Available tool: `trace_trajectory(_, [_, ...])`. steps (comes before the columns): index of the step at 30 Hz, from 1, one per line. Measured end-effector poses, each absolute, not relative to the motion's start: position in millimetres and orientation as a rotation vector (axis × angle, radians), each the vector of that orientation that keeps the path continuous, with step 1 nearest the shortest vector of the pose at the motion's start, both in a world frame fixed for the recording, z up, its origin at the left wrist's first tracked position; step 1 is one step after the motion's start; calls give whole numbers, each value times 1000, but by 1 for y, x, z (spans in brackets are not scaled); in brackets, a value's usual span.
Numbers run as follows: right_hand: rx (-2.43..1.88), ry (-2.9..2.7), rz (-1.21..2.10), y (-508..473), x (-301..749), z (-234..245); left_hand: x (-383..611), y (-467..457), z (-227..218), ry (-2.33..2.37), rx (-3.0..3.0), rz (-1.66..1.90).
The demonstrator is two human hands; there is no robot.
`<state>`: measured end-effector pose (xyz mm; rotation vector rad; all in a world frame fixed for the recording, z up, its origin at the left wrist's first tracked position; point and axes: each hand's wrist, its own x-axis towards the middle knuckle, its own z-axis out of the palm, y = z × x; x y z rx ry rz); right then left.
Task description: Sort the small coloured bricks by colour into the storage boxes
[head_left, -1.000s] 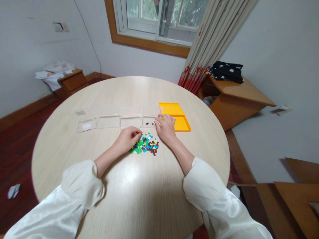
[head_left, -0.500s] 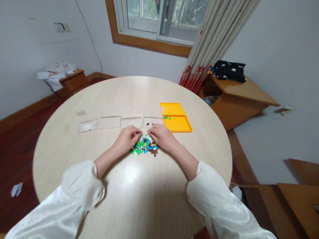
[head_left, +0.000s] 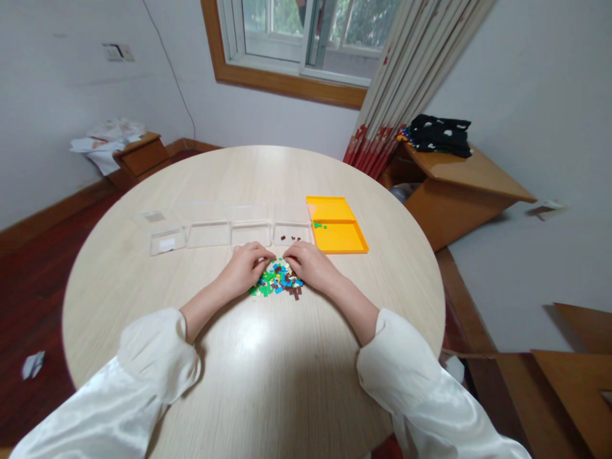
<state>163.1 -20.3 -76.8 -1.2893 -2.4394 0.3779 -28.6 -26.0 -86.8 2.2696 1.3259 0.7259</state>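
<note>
A small heap of toy bricks [head_left: 278, 280] in green, blue, brown, yellow and cream lies loose on the table. My left hand [head_left: 245, 266] rests at the heap's far left side, its thumb and fingers pinched together. Opposite it, at the far right side, my right hand [head_left: 310, 264] is closed in a similar pinch. The fingertips are a short gap apart, and whatever they hold is too small to make out. Just beyond my right hand, a clear box [head_left: 292, 224] holds a few brown bricks [head_left: 283, 238]. Small green bricks [head_left: 318, 225] sit in the open yellow box [head_left: 364, 245].
More clear open boxes [head_left: 209, 223] stand in a row to the left, their lids folded back. The leftmost has a white label [head_left: 167, 245]. All stand on a round wooden table [head_left: 253, 382]. Behind it are a window and a curtain [head_left: 382, 95].
Both hands have shifted only slightly at the far edge of the heap, and their pinched fingers stay close together. The boxes have not moved.
</note>
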Motion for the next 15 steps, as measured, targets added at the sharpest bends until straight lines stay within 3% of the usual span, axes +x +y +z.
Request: trace_trajectory(15, [-994, -2208, 361, -14, 165, -92, -27, -26, -86, 1345, 2253, 641])
